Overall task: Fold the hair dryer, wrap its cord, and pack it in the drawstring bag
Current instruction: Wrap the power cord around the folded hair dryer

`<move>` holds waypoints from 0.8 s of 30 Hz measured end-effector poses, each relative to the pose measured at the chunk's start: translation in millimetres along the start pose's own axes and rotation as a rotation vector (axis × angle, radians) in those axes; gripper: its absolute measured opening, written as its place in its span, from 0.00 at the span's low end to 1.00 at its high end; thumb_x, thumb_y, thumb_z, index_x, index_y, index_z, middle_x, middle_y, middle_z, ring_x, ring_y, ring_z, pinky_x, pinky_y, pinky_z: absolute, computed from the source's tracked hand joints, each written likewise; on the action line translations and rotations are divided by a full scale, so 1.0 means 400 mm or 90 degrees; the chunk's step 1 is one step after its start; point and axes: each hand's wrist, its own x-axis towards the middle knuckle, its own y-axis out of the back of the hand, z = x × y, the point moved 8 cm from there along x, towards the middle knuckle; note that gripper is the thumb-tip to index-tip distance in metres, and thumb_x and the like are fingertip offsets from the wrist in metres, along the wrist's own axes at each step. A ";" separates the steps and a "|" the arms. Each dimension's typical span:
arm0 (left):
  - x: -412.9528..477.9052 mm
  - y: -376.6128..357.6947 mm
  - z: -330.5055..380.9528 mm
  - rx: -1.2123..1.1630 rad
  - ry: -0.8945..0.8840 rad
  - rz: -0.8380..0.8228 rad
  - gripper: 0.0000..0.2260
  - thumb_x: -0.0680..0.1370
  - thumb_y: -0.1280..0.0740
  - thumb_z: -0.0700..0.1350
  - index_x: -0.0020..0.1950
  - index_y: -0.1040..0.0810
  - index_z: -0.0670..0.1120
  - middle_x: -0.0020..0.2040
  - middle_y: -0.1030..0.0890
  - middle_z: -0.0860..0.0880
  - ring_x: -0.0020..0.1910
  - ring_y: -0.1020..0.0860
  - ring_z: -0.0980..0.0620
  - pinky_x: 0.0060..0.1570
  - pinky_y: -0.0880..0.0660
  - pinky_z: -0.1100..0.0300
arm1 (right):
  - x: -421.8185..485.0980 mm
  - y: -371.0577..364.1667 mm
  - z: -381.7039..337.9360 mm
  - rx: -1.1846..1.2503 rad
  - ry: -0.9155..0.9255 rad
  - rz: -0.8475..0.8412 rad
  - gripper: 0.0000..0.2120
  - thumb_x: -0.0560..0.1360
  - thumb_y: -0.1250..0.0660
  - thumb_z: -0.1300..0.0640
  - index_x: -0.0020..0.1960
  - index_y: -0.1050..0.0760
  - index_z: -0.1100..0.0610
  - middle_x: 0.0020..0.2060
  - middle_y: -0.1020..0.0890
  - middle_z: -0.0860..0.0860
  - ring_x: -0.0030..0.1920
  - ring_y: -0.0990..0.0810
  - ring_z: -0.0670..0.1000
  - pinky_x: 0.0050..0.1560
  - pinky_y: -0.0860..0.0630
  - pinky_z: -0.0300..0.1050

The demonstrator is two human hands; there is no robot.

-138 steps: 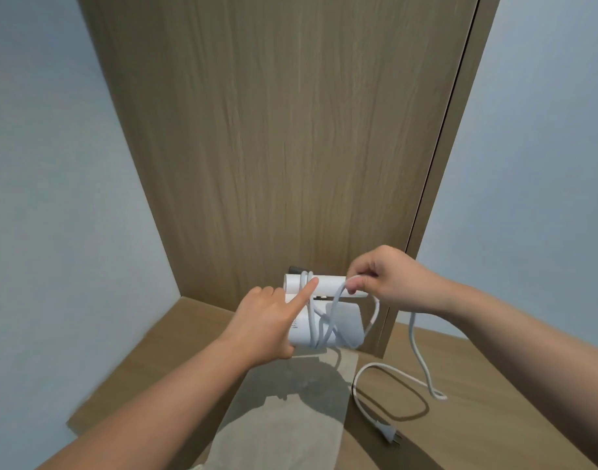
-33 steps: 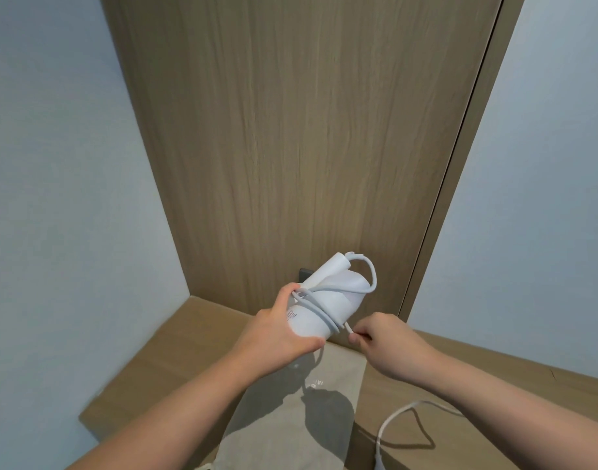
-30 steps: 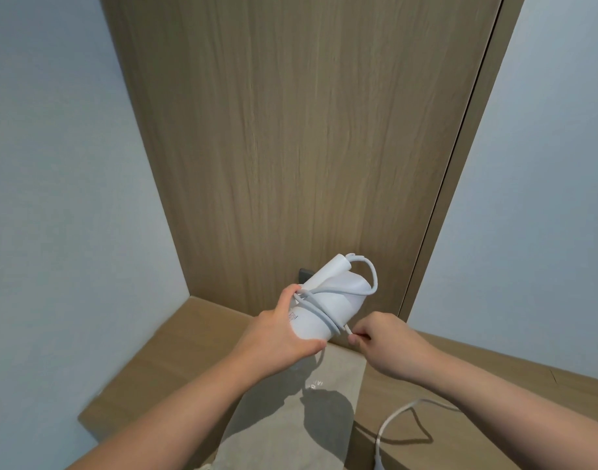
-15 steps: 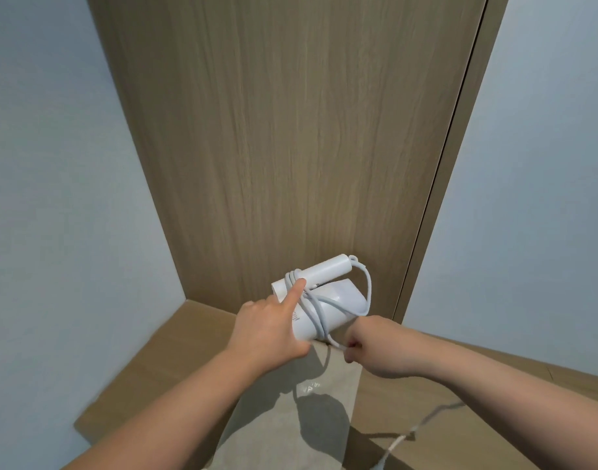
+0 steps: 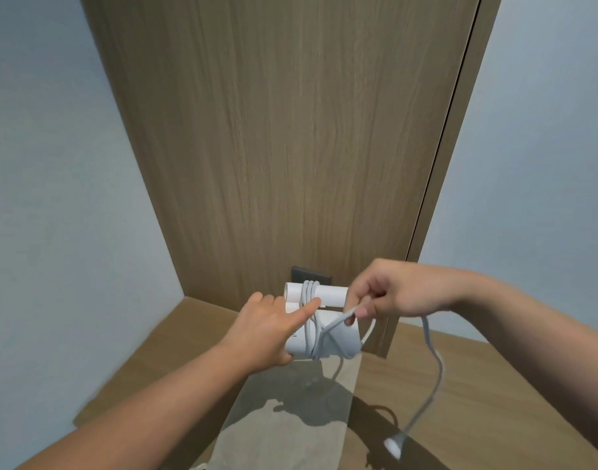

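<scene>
Your left hand grips the folded white hair dryer above the beige drawstring bag, which lies flat on the wooden surface; your index finger presses the wound turns against the handle. Your right hand pinches the white cord between thumb and fingers just right of the dryer. The slack hangs down, its plug dangling near the surface.

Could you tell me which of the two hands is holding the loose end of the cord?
The right hand pinches the cord, its plug dangling below. The left hand only grips the hair dryer, forefinger pressed on the wraps.
</scene>
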 end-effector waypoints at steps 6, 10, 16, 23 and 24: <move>-0.020 -0.011 0.020 -0.054 -0.021 -0.014 0.42 0.60 0.30 0.58 0.72 0.39 0.53 0.32 0.27 0.49 0.29 0.28 0.47 0.31 0.39 0.58 | 0.009 0.126 0.035 -0.121 -0.034 0.335 0.14 0.75 0.34 0.61 0.33 0.23 0.48 0.32 0.18 0.49 0.35 0.21 0.48 0.40 0.24 0.43; -0.028 0.003 0.019 -0.099 -0.021 0.012 0.41 0.62 0.33 0.59 0.73 0.40 0.53 0.33 0.27 0.51 0.31 0.28 0.49 0.33 0.36 0.58 | 0.013 0.149 0.107 -0.078 -0.107 0.409 0.09 0.76 0.35 0.58 0.38 0.22 0.52 0.35 0.19 0.51 0.39 0.22 0.49 0.42 0.28 0.42; -0.037 0.022 0.037 -0.176 -0.056 0.030 0.43 0.66 0.34 0.61 0.75 0.52 0.56 0.39 0.25 0.51 0.38 0.27 0.50 0.42 0.30 0.56 | 0.043 0.130 0.119 -0.074 -0.107 0.422 0.08 0.77 0.35 0.56 0.42 0.19 0.56 0.41 0.16 0.55 0.45 0.20 0.54 0.48 0.23 0.47; -0.051 0.033 0.051 -0.279 -0.081 0.085 0.48 0.67 0.35 0.62 0.74 0.68 0.62 0.41 0.25 0.50 0.40 0.26 0.49 0.43 0.29 0.55 | 0.087 0.128 0.074 -0.204 -0.064 0.396 0.10 0.77 0.36 0.54 0.48 0.18 0.58 0.42 0.16 0.54 0.44 0.19 0.54 0.46 0.22 0.49; -0.052 0.036 0.051 -0.281 -0.088 0.097 0.48 0.66 0.34 0.62 0.74 0.66 0.62 0.40 0.25 0.50 0.39 0.26 0.50 0.42 0.29 0.55 | 0.092 0.124 0.070 -0.217 -0.062 0.391 0.11 0.77 0.36 0.54 0.48 0.18 0.58 0.42 0.16 0.55 0.44 0.19 0.54 0.46 0.22 0.49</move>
